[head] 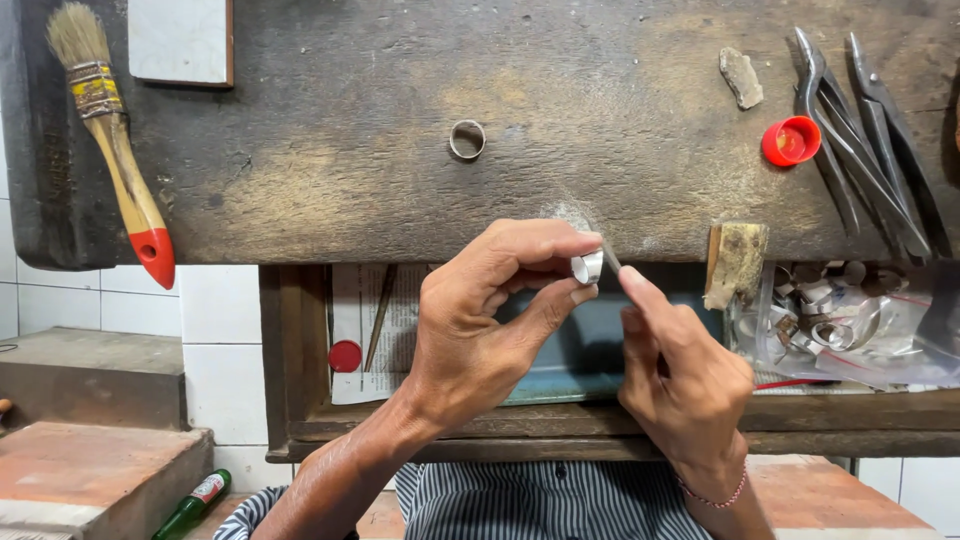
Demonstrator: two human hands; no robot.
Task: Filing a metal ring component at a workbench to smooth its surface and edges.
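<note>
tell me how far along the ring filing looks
Looks done: one metal ring lies apart on the worn bench. In hand: the left hand pinches a silver ring at the bench edge while the right hand works a thin tool against it. Probably left: more ring blanks in the plastic bag.

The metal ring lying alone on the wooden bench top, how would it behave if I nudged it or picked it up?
The metal ring lies flat on its edge face, so a nudge would probably slide it rather than roll it. Tipped upright, its round shape would likely roll across the wooden bench top. It looks thin and small, so probably light, stiff, and a bit fiddly to pinch.
</note>
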